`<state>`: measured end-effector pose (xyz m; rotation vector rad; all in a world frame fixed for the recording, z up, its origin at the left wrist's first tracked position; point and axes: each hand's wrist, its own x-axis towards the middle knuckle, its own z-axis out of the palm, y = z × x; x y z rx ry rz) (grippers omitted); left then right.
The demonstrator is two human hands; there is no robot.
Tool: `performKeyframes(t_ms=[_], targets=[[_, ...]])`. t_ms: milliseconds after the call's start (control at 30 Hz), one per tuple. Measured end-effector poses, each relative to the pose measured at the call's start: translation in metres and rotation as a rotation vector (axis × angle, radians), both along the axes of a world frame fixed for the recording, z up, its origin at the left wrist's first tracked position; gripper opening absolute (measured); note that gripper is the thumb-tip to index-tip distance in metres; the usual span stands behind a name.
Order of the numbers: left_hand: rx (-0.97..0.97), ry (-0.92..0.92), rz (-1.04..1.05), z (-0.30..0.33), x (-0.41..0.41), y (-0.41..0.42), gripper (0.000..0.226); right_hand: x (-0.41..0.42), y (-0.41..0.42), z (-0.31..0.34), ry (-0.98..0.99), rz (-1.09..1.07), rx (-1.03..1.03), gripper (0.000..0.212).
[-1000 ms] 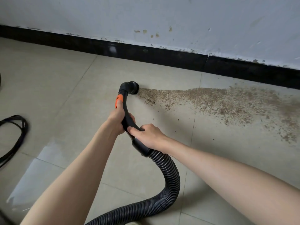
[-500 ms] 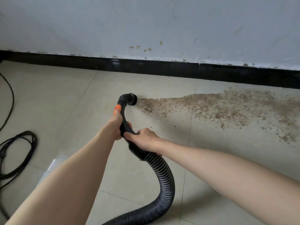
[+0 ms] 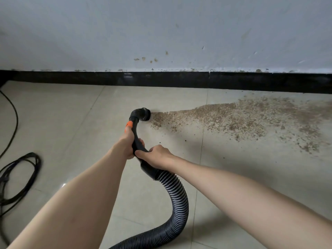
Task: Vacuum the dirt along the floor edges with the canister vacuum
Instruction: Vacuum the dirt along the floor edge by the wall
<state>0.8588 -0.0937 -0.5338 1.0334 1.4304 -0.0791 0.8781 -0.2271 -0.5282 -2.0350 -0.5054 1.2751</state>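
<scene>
With our left hand and right hand both gripping the black curved plastic vacuum handle, its round nozzle has barely moved, so most of the brown crumbly dirt remains.

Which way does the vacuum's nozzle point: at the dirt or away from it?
At it. The nozzle opens rightward, touching the left tip of the dirt.

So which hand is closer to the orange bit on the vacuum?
The left hand, gripping the black curved vacuum handle just below the orange band. The right hand holds farther back, near the black ribbed hose.
</scene>
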Motion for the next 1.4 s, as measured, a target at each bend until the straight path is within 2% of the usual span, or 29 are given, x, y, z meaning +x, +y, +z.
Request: performKeyframes(t_ms=[400, 800, 1000, 1400], targets=[[0.005, 0.005, -0.105, 0.006, 0.015, -0.022, 0.067, 0.004, -0.022, 0.004, 0.058, -0.117, 0.024, 0.047], [-0.020, -0.023, -0.079, 0.008, 0.021, -0.037, 0.065, 0.010, -0.037, 0.008, 0.033, -0.120, 0.006, 0.047], [-0.029, -0.023, -0.079, 0.008, 0.030, -0.051, 0.067, 0.017, -0.053, 0.014, 0.090, -0.158, 0.021, 0.052], [-0.037, -0.038, -0.107, 0.010, 0.051, -0.083, 0.063, 0.033, -0.086, 0.016, 0.126, -0.200, 0.047, 0.047]])
